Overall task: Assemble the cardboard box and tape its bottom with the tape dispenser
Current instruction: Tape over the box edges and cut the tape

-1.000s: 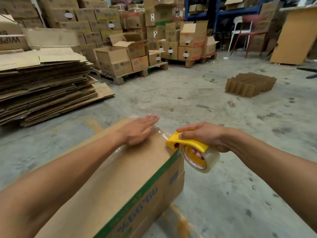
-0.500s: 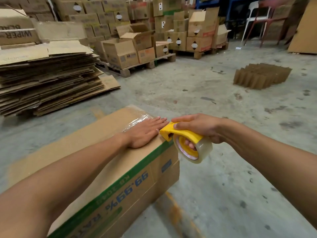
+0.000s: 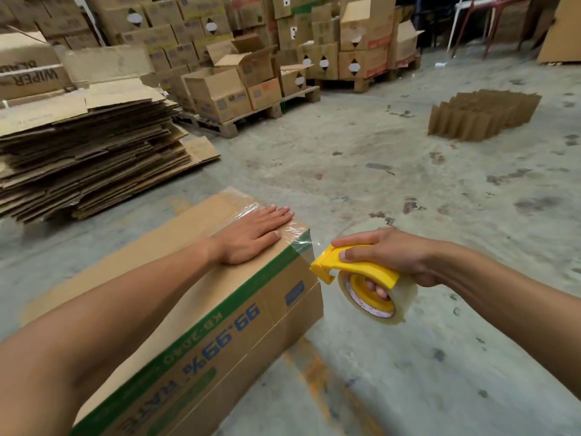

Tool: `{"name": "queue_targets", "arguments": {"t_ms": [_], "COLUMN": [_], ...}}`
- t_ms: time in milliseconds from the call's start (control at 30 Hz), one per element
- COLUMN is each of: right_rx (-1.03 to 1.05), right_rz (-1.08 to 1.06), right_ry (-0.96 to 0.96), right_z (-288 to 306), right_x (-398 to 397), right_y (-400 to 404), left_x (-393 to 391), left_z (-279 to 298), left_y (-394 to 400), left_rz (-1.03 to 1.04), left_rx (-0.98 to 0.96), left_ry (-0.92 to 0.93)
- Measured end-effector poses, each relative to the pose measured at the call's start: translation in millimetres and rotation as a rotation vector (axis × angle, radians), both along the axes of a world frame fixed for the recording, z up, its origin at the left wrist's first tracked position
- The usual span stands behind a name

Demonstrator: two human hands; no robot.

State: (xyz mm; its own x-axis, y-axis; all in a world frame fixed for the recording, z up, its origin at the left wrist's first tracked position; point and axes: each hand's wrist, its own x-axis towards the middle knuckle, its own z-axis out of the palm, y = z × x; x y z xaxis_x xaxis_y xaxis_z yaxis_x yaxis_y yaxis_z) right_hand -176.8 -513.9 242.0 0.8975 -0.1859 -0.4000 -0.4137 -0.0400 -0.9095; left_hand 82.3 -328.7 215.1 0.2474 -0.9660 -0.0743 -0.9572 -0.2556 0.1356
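A brown cardboard box [image 3: 176,291] with a green stripe and blue print stands on the concrete floor, its upturned face toward me. Clear tape [image 3: 248,209] runs across that face and over the far right corner. My left hand [image 3: 251,234] lies flat on the box top near that corner, fingers straight. My right hand [image 3: 390,253] grips the yellow tape dispenser [image 3: 361,272], fingers through the clear tape roll. The dispenser's nose sits just right of the box corner, a short strip of tape stretching between them.
A tall stack of flattened cartons [image 3: 85,152] lies on the left. Pallets with filled boxes [image 3: 232,89] stand behind it. A folded cardboard divider grid [image 3: 484,114] sits on the floor at right. Concrete floor [image 3: 377,171] stretches beyond the box.
My right hand has drawn the dispenser off the box corner to the right and slightly down. My left hand stays flat on the taped corner. The camera view has tilted lower.
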Motion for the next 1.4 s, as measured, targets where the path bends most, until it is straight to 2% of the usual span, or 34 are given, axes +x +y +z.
{"name": "queue_targets", "arguments": {"t_ms": [100, 233, 400, 533, 733, 833, 967, 1067, 1400], "right_rx": [-0.007, -0.022, -0.018, 0.028, 0.141, 0.163, 0.095, 0.119, 0.099], "right_rz": [0.0, 0.029, 0.046, 0.045, -0.019, -0.04, 0.019, -0.002, -0.003], "right_ry": [0.002, -0.002, -0.025, -0.078, -0.312, -0.355, -0.289, -0.222, -0.126], "right_z": [-3.3, -11.7, -22.2, -30.9, -60.5, -62.3, -71.4, -75.4, -79.7], "right_x": [4.5, 11.4, 17.7, 14.7, -7.7, -20.8, -61.4, -86.9, -55.4], "right_y": [-1.6, -0.6, 2.9, 0.4, 13.8, 13.2, 1.2, -7.6, -11.3], "left_x": [-11.9, -40.8, -60.0, -54.4, -24.9, -23.5, -24.6, -25.9, -28.4], "left_z": [8.6, 13.4, 0.7, -7.7, -8.6, -8.9, -7.7, -8.8, -7.4], "left_y": [-7.2, -24.6, -39.8, -45.2, -39.6, -42.1, -41.2, -41.0, -42.4], "left_rz": [0.088, 0.198, 0.149, 0.119, 0.127, 0.106, 0.106, 0.102, 0.134], "left_rx": [0.014, 0.124, 0.098, 0.041, 0.021, 0.024, 0.012, 0.008, 0.001], "left_ry": [-0.007, -0.124, -0.184, -0.156, -0.09, -0.072, -0.066, -0.088, -0.084]}}
